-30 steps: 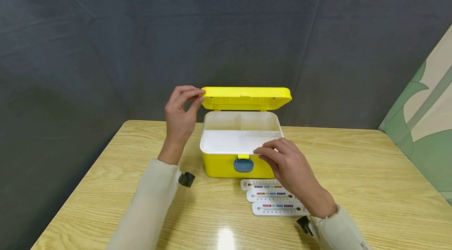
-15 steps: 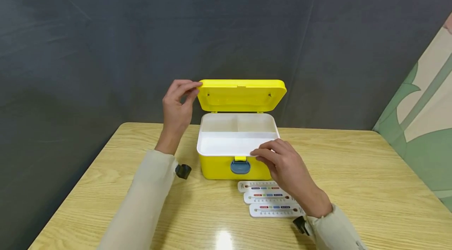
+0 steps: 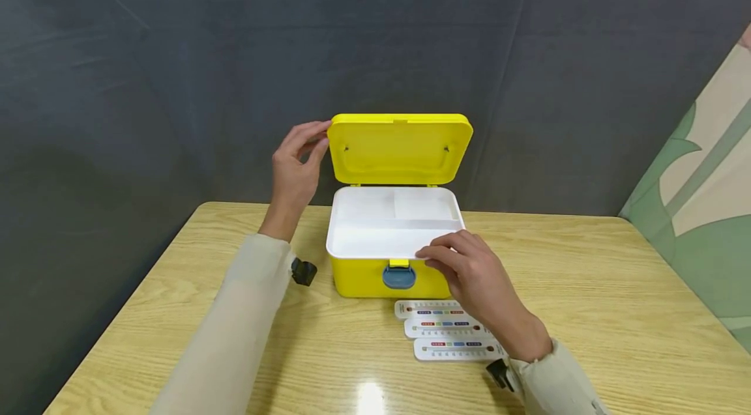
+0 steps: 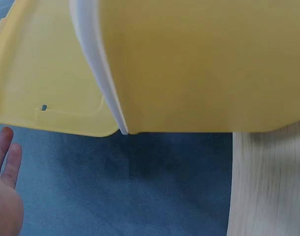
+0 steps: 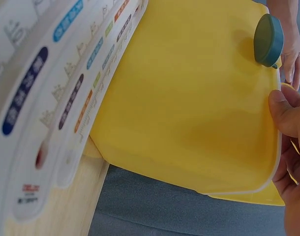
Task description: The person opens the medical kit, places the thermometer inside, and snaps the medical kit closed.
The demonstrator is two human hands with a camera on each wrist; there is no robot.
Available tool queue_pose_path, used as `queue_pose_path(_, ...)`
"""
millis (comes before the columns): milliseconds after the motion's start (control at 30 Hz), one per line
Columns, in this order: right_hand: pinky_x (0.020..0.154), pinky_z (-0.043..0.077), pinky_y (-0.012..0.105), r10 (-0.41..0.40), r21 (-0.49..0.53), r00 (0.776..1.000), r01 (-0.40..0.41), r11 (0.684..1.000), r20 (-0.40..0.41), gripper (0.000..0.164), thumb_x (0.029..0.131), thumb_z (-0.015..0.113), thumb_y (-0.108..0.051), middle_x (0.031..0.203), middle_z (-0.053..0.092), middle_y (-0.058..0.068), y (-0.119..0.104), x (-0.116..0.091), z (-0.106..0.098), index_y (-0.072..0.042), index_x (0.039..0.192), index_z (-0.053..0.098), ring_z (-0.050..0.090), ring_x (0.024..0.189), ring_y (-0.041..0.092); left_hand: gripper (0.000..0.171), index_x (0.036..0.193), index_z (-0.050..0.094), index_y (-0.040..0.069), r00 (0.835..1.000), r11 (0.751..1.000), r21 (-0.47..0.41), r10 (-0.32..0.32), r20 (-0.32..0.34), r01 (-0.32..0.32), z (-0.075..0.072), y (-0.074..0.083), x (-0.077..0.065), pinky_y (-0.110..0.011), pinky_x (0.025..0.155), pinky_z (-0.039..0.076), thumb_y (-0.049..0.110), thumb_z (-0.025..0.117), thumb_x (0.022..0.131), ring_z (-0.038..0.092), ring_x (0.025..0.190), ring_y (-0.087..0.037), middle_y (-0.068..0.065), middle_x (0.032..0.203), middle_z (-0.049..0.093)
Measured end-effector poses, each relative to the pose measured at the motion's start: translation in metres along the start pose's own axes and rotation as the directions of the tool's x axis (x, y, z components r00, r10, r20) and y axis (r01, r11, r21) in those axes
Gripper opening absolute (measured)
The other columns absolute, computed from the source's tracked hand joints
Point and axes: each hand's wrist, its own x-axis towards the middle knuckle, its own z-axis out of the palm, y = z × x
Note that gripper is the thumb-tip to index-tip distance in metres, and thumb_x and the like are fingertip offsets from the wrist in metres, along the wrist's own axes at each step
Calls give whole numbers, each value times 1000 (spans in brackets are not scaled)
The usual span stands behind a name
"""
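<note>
Left grip (image 3: 295, 171) pinches a yellow box's (image 3: 358, 279) raised lid (image 3: 401, 151) at its corner, apparently holding it up — right grip (image 3: 478, 271) pinches the front rim (image 3: 360, 257), likely as a brace. The box stands toward the bench's (image 3: 587, 278) far edge — three thermometers (image 3: 442, 329) lie just before it.

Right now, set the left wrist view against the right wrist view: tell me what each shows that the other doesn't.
Only the left wrist view shows the small slot in the lid.

Only the right wrist view shows the right hand holding the box's rim, the blue latch and the white thermometer strips.

Both show the yellow box with part of its pale rim, the wooden table, the dark cloth and part of the left hand.
</note>
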Motion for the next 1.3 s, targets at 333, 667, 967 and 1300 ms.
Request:
queue_pose_path(333,79,55,33,7,3,1000,-7,1000,3,30,76,82,0,94,68,-5,-1,1,-1,-19,98,77,60,87,12,37,133,64,11,994,992,79,-98,39,95,-3,-6,-4,-25,95,50,7,65,96,63,109,-20,-11,125,64)
queue_pose_path(667,79,55,33,20,-1,1000,-20,1000,17,29,77,82,-1,94,68,-4,-3,0,-1,-19,99,77,59,87,12,39,135,62,13,982,978,126,-178,69,169,-8,-6,-2,-47,97,50,12,66,96,61,114,-27,-12,129,62)
queue_pose_path(967,80,56,33,46,-10,998,-45,999,41,28,77,83,-3,94,69,-4,-3,1,-2,-19,99,77,60,88,12,34,128,66,11,980,975,127,-192,56,184,-11,-6,-23,-38,94,51,16,70,94,62,112,-22,-8,125,64)
queue_pose_path(1300,78,56,33,32,-6,999,-32,999,24,28,77,82,-2,93,68,-4,1,1,0,-19,99,77,60,86,12,36,126,66,7,988,987,108,-128,93,117,-9,-3,-47,-33,90,52,9,72,91,61,110,-23,-13,119,65)
